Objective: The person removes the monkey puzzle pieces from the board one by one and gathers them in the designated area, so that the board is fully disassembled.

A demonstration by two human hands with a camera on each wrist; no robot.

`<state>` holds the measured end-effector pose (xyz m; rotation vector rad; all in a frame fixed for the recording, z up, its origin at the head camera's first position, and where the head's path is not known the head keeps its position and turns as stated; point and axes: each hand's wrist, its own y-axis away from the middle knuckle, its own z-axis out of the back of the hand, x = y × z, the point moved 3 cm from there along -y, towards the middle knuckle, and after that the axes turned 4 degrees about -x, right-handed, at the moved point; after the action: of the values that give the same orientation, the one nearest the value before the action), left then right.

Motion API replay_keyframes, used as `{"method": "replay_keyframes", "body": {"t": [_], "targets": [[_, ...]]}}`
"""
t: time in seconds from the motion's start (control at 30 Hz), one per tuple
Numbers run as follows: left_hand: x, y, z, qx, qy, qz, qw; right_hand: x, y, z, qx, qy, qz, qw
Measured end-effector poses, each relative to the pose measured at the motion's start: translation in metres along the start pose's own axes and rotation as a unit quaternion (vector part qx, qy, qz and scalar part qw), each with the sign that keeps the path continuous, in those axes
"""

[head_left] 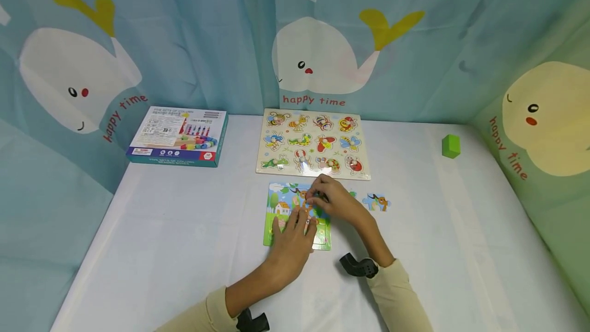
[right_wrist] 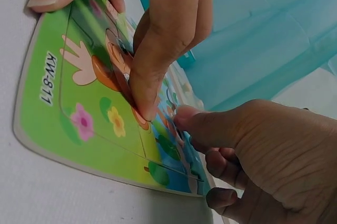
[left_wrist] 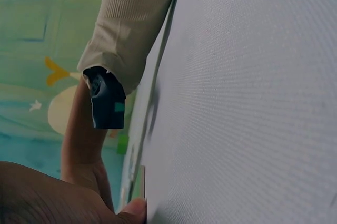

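A small jigsaw puzzle with a cartoon meadow scene lies flat before me, much of its picture under both hands. My left hand rests on it with spread fingers; in the right wrist view a left fingertip presses the picture. At the puzzle's upper right, my right hand bends its thumb and fingers together, pinching a puzzle piece mostly hidden by the fingers. The right thumb shows close to the board's far edge. One loose puzzle piece lies right of the board; another peeks out behind the right hand.
Behind the jigsaw lies a wooden insect puzzle board. A flat beaded-toy box sits at the back left, and a green block at the back right. Whale-print curtains rise behind the white table.
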<state>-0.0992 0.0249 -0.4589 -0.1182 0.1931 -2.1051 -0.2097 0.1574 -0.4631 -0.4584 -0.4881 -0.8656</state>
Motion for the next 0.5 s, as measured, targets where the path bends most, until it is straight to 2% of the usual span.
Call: {"method": "replay_keyframes", "body": {"t": [0.5], "targets": [[-0.0005, -0.0003, -0.0001, -0.003, 0.013, 0.002, 0.9999, 0.0027, -0.0001, 0.0007, -0.018, 0.029, 0.005, 0.9994]]}}
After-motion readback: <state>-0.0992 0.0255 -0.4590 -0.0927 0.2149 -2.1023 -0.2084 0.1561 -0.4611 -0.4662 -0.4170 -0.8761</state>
